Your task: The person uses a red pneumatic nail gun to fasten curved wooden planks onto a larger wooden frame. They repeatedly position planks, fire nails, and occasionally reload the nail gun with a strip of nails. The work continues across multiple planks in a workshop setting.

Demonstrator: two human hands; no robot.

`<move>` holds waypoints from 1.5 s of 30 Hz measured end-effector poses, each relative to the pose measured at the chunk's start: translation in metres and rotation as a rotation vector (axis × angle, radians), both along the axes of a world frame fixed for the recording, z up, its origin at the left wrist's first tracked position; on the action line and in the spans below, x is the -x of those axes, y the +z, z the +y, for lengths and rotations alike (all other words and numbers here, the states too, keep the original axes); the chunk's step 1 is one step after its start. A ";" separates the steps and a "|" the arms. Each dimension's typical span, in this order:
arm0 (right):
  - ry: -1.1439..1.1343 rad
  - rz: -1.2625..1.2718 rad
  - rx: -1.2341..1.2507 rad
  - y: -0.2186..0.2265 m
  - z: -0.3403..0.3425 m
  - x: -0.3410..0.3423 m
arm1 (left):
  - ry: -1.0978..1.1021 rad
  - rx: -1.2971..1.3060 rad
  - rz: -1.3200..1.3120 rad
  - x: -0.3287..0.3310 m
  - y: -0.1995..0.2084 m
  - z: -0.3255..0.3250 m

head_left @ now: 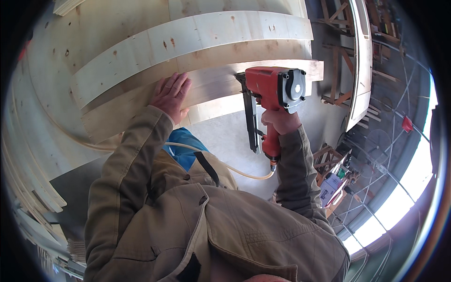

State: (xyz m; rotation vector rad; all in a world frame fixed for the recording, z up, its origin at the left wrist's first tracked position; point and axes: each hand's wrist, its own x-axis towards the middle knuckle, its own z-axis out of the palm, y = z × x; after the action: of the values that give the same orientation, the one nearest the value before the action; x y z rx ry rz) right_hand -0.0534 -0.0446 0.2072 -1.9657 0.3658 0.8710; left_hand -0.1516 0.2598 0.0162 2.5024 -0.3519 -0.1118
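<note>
My right hand (pixel 282 121) is wrapped round the grip of a red and black pneumatic nail gun (pixel 265 87). The gun's nose is at the near wooden strip (pixel 213 83), right of its middle; whether it presses on the wood I cannot tell. A long dark magazine (pixel 252 122) hangs down from the nose. Left of the gun, my left hand (pixel 173 96) lies with outstretched fingers on the same strip. Behind runs a second curved, pale wooden strip (pixel 197 37), with a gap between the two. A thin cream air hose (pixel 235 171) joins the gun's handle end.
Large plywood sheets (pixel 108 28) lie beyond and left of the strips. The hose loops past my waist toward the left. A long pale panel (pixel 361 94) stands on wooden trestles (pixel 336 73) to the right. Metal bars (pixel 394 155) and a purple-white box (pixel 331 185) are farther right.
</note>
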 end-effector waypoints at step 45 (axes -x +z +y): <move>-0.049 0.001 -0.024 -0.003 -0.014 0.043 | 0.025 -0.034 -0.044 0.003 -0.009 -0.005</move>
State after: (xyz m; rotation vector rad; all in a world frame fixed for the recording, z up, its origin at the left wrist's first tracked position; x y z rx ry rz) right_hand -0.0961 -0.0586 0.2042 -1.9260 0.4003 0.8423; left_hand -0.1549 0.2550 0.0069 2.5446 -0.3397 -0.0539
